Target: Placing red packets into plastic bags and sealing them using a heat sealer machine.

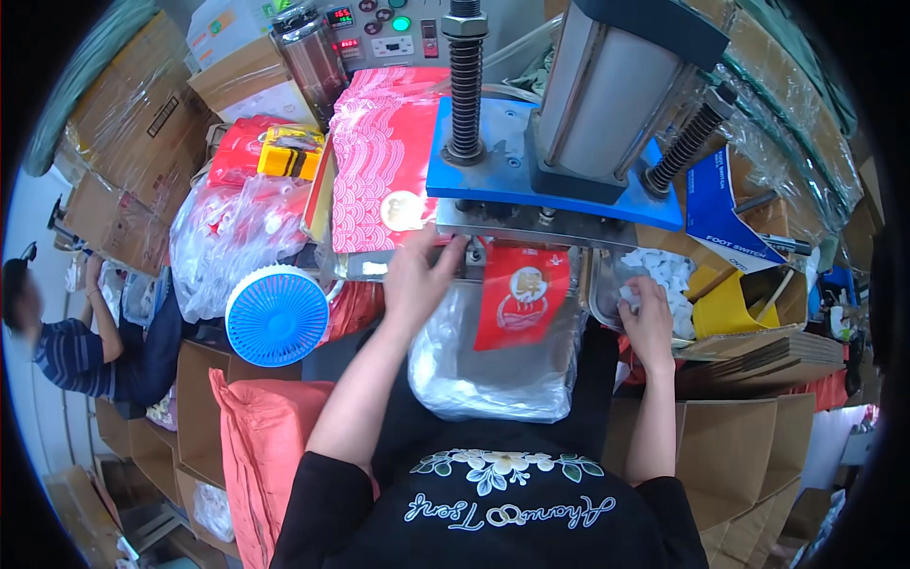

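My left hand [414, 289] is at the front left edge of the heat press's blue plate [507, 133]. Its thumb and fingers are apart, with fingertips close to a red patterned sheet [379, 161] and the metal edge. Under the press hangs a red printed bag [521, 299], lying over a clear plastic bag [445, 365] in front of me. My right hand [649, 322] is over a clear tray [602, 308] of small white pieces [668, 284]. Its fingers are bent around what looks like one white piece at the tray's left side.
A blue fan [277, 316] stands at the left, before plastic-wrapped red packages [237, 228]. A yellow container [744, 308] and blue box [725, 213] sit at the right. Open cartons [711, 441] flank me. Another person [85, 341] works at the far left.
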{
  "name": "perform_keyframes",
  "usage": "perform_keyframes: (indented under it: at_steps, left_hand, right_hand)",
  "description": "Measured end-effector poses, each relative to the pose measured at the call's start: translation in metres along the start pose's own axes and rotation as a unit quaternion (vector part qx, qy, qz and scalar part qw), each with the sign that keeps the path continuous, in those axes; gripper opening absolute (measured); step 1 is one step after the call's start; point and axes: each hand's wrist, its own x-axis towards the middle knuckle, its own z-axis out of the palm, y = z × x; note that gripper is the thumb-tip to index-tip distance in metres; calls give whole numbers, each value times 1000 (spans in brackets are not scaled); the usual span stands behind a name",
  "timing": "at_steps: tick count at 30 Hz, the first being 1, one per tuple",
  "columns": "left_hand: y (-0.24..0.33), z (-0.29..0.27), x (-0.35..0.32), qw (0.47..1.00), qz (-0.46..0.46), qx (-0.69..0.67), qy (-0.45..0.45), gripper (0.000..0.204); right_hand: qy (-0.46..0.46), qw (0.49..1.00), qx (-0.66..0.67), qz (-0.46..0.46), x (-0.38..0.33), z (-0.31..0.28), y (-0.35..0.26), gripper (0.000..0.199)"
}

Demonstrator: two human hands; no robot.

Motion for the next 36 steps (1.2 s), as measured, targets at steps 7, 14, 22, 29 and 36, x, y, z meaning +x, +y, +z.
perform_keyframes:
  at_steps: [7,14,22,29,36]
  left_hand:
    - [-33,-45,-45,973,68,219,-15,32]
    - [17,-22,-77,977,-111,-179,-43,10]
    - [13,5,-110,941,-169,-230,-182,16]
    - [24,34,-62,910,-260,-289,-140,29]
    - [32,62,-30,799,-365,-467,-101,24]
  right_hand:
    - [27,983,183,0,9,3,-11,32]
    - [-19,957,286,-52,-4,-15,-82,21]
    - [-141,945,275,-110,-12,2,-125,25]
    - [14,982,175,-67,6,-1,-81,55]
    - [19,984,-133,120,4,-42,13,41]
